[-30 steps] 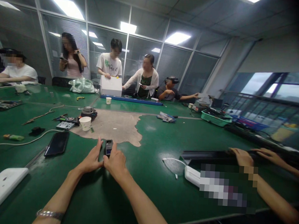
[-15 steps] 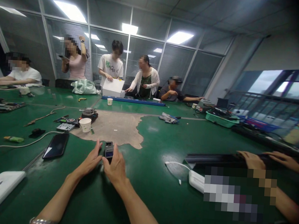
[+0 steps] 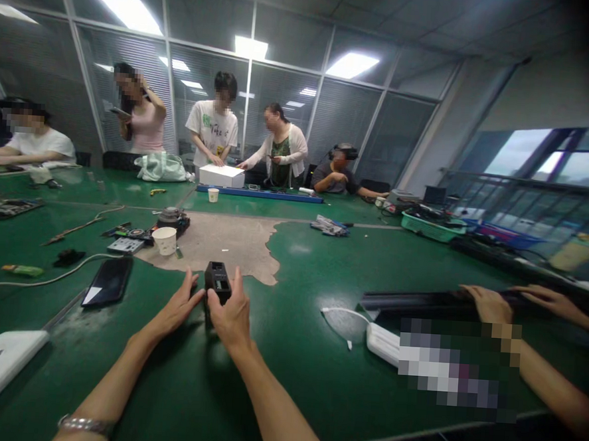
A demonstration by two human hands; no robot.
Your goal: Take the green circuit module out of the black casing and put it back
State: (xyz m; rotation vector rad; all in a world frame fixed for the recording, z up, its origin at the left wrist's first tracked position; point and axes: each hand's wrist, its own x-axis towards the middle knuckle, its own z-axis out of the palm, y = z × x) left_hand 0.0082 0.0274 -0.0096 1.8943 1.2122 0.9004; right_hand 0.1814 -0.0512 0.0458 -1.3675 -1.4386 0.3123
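A small black box-shaped device (image 3: 217, 274) with openings in its upper face stands on end above the green table. My right hand (image 3: 232, 316) grips it, thumb on the near side and fingers along the right. Close to its left side is my left hand (image 3: 178, 306), fingers stretched out and thumb pointing at the device; whether the thumb tip touches it I cannot tell. A metal band (image 3: 85, 424) circles my left wrist. Beyond the device lies a bare brown patch (image 3: 228, 236) of the table.
To the left are a dark phone (image 3: 108, 281), a white power strip (image 3: 3, 369), a paper cup (image 3: 165, 240) and electronic parts (image 3: 126, 245). On the right, a neighbour's hands (image 3: 491, 304) rest on a long black part (image 3: 414, 304) near a white adapter (image 3: 383, 342). Several people stand or sit opposite.
The device has been raised and tilted in my right hand, so its face with openings now shows. Across the table, a person has lowered the white box's lid. The view has shifted slightly.
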